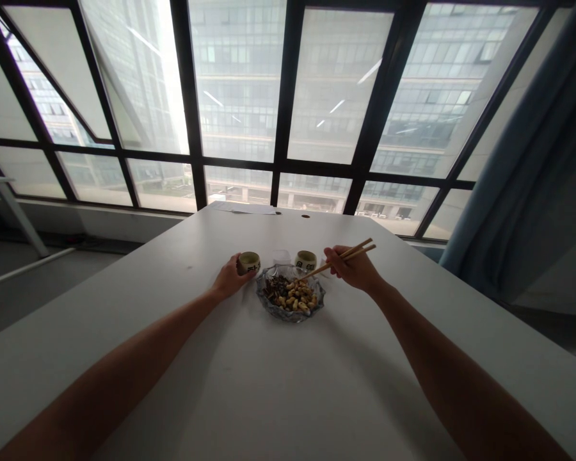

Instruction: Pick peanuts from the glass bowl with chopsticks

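A glass bowl (pixel 269 309) of peanuts (pixel 297 298) and dark seeds stands on the white table (pixel 249 397). My right hand (pixel 352 267) grips a pair of wooden chopsticks (pixel 338 259), whose tips reach down over the peanuts. My left hand (pixel 230 276) is wrapped round a small green cup (pixel 249 262) just left of the bowl. A second small cup (pixel 306 260) stands behind the bowl, close to the chopsticks.
A sheet of paper (pixel 244 207) lies at the table's far edge, below a wall of large windows. A blue curtain (pixel 528 192) hangs at the right. A white table leg (pixel 19 218) shows at the far left.
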{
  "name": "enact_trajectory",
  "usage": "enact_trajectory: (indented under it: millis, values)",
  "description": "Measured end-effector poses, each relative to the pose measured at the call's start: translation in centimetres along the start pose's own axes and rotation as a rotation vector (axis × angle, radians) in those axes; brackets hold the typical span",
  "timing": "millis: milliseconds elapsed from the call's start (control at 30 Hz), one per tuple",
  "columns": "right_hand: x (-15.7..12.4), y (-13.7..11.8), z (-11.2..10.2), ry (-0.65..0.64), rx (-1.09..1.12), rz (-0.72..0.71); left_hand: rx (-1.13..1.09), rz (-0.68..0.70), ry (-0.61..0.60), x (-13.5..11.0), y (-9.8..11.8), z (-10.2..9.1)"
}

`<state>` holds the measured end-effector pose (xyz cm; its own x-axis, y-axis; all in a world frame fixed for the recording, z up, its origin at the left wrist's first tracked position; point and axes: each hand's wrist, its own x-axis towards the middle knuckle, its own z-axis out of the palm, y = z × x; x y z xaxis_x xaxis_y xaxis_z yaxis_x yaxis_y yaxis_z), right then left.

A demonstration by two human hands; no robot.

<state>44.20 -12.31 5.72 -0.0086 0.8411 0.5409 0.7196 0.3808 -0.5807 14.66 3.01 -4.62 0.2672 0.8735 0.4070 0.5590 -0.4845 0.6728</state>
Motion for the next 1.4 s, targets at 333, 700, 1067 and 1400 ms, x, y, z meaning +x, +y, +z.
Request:
enact_trajectory:
  millis: [333, 700, 1067, 1400]
  values:
    - [-0.1, -1.0, 0.6, -0.148, -0.014, -0.014, -0.013, 0.005, -0.007, 0.0, 0.1, 0.1]
    - [0.3, 0.2, 0.5, 0.099, 0.201, 0.146, -0.023, 0.028, 0.028, 0.2, -0.4, 0.5]
    - [0.3, 0.9, 0.2, 0.083, 0.208, 0.108, -0.046, 0.081, 0.041, 0.3, -0.4, 0.4]
    - [0.5, 1.0, -0.2, 0.152, 0.205, 0.099, -0.041, -0.007, 0.001, 0.0, 0.1, 0.0]
